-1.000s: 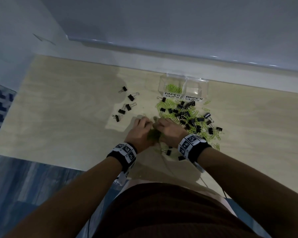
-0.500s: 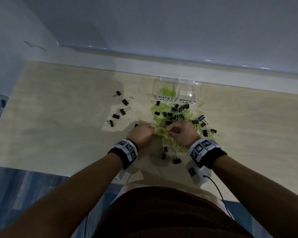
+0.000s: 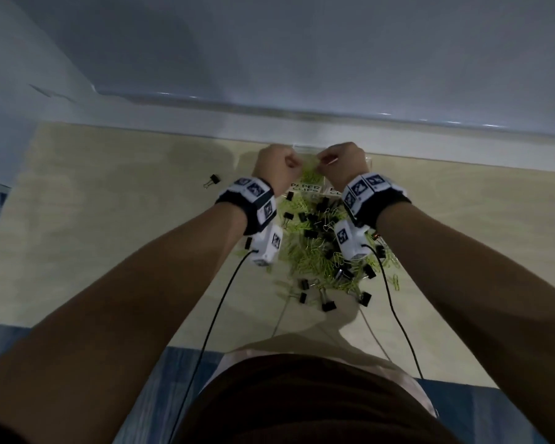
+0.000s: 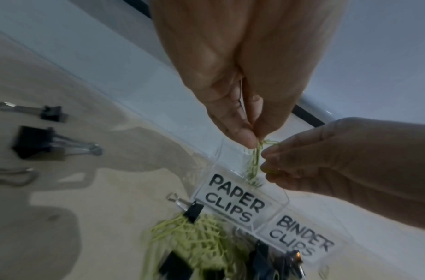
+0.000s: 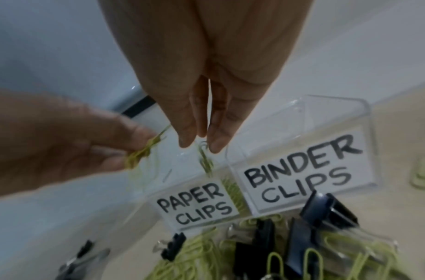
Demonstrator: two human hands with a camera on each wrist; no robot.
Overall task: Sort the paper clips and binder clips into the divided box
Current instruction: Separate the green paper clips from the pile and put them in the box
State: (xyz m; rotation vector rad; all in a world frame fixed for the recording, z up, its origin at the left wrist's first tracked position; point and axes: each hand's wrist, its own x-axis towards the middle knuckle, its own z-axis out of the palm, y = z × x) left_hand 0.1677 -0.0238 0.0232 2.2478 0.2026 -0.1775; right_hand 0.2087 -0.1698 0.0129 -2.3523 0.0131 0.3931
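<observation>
Paper clips [image 4: 254, 161], green, now hang pinched in both the left hand [image 3: 277, 168] and the right hand [image 3: 342, 165] directly over the divided box [image 5: 302, 117], at its "PAPER CLIPS" compartment; half a second ago both hands were down in the mixed pile [image 3: 321, 251]. Judged: release is imminent, though most clips remain unsorted on the table [image 3: 109, 219].

The divided box [image 5: 309, 113] was clear glossy plastic with white paper labels [image 5: 300, 166]; the table [image 3: 109, 235] was matt pale wood.
</observation>
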